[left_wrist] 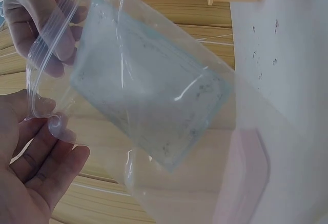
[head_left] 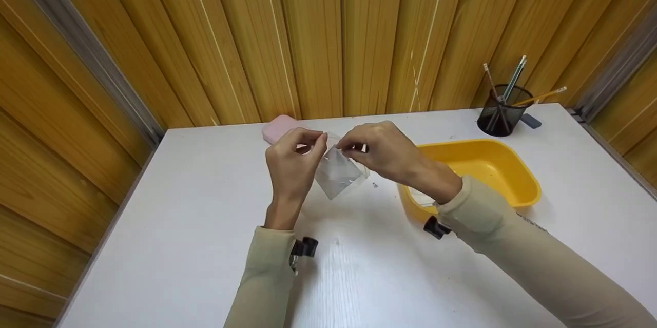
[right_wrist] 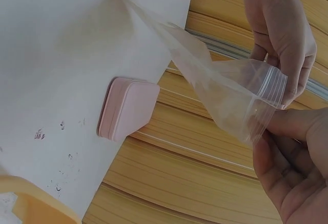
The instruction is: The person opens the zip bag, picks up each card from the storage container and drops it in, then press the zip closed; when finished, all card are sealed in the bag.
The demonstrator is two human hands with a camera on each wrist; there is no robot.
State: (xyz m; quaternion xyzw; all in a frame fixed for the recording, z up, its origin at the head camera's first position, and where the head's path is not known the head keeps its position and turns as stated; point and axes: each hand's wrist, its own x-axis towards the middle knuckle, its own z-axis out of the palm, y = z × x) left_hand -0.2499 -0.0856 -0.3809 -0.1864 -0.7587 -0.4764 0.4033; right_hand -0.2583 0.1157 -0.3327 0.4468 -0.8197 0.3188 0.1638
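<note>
- Two bare hands meet near the middle of the head view, both on a clear zip bag [head_left: 339, 176].
- Left hand [head_left: 293, 166]: a narrow grip, thumb and fingertips pinching one end of the bag's ridged mouth.
- Right hand [head_left: 387, 152]: likewise narrow, thumb and fingers pinching the mouth near its other end.
- The bag hangs tilted between them; in the left wrist view its mouth lies along the left side, its body stretching towards the lower right.
- Inside it sits a flat rectangular sheet [left_wrist: 148, 80], greyish with a pale bluish edge, lying slantwise across the centre of that view.
- One pink box [head_left: 279, 128] rests just behind the left hand, left of the head view's upper centre.
- Right of centre, a yellow bin [head_left: 531, 184] stands partly under the right forearm; something white [head_left: 422, 197] in it is too covered to identify.
- Upper right: a black mesh cup [head_left: 505, 115] holding pencils [head_left: 544, 96], a dark block [head_left: 530, 121] beside it.
- Small dark specks [head_left: 375, 185] mark the white table [head_left: 195, 205] between bag and bin.
</note>
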